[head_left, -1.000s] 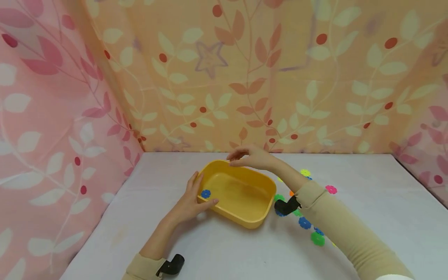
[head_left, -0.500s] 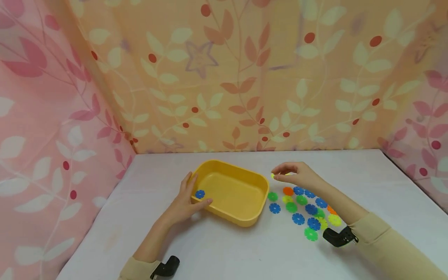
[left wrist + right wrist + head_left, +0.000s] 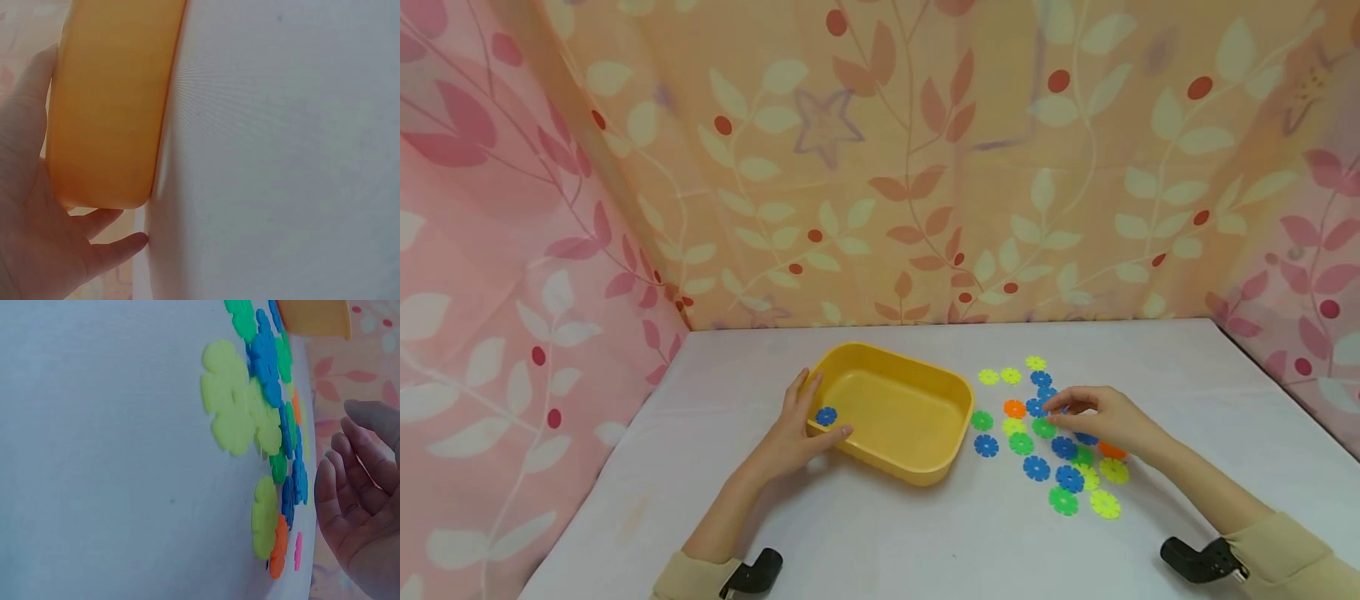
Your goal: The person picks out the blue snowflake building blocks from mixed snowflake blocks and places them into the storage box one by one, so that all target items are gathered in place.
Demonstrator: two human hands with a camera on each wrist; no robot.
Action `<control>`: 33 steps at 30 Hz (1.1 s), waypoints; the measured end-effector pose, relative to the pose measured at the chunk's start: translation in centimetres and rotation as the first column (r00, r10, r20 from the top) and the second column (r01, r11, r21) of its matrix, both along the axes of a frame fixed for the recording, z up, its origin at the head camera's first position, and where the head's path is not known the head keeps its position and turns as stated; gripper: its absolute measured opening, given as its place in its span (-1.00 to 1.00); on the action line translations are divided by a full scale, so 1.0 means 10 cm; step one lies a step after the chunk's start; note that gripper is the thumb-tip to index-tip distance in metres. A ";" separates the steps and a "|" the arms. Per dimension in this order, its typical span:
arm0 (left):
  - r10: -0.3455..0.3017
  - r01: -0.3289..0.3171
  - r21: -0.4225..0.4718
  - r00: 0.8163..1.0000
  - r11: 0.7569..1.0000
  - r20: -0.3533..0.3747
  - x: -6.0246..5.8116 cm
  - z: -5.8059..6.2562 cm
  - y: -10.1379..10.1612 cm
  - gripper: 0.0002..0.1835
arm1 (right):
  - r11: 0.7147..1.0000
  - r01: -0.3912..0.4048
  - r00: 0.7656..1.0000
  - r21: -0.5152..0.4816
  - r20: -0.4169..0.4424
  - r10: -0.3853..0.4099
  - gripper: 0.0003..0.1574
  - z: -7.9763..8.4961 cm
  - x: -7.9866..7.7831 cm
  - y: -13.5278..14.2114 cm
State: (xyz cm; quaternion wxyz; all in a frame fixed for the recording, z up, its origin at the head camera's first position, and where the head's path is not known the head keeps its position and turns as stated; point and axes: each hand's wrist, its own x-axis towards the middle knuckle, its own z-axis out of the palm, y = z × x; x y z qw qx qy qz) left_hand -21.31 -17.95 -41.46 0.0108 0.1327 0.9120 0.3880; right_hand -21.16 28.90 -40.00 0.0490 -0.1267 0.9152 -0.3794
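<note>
My left hand [image 3: 786, 437] holds the near-left corner of a yellow plastic tray [image 3: 895, 421], thumb over the front rim and fingers along the outside wall. One blue snowflake disc [image 3: 826, 416] lies inside the tray near that corner. In the left wrist view the tray's orange-looking side [image 3: 112, 119] sits against my palm. My right hand [image 3: 1108, 417] hovers over the scattered flower-shaped discs to the tray's right, fingers loosely bent. From the right wrist view, a gap shows between thumb and fingers, with nothing between them. Below the hand are blue discs [image 3: 1064, 448] and a green disc [image 3: 1043, 428].
Several more discs spread over the white table [image 3: 925, 550], among them yellow discs [image 3: 1105, 504], an orange disc [image 3: 1015, 408] and a pink disc [image 3: 298, 551]. Some overlap. Floral cloth [image 3: 880, 167] hangs behind the table and at both sides.
My right hand has moved from above the tray's far rim rightward, past the yellow discs, to over the spread of discs. The left hand keeps its hold on the tray.
</note>
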 end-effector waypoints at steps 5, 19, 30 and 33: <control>0.001 -0.001 0.010 1.000 1.000 0.003 -0.01 -0.01 0.00 0.14 | 0.998 -0.008 1.000 0.060 0.026 0.007 -0.68 -0.01 0.12 0.12; 0.009 -0.009 0.005 1.000 1.000 0.011 0.00 -0.01 0.00 0.14 | 0.982 -0.022 0.992 0.187 -0.118 0.044 -0.72 -0.13 0.27 0.26; 0.008 -0.008 0.007 1.000 1.000 0.012 0.00 -0.01 0.00 0.14 | 0.981 -0.035 0.986 0.193 -0.152 0.065 -0.74 -0.16 0.29 0.20; 0.005 -0.006 0.013 1.000 1.000 0.011 0.00 -0.01 0.00 0.14 | 0.980 -0.031 0.986 0.196 -0.152 0.062 -0.75 -0.16 0.28 0.20</control>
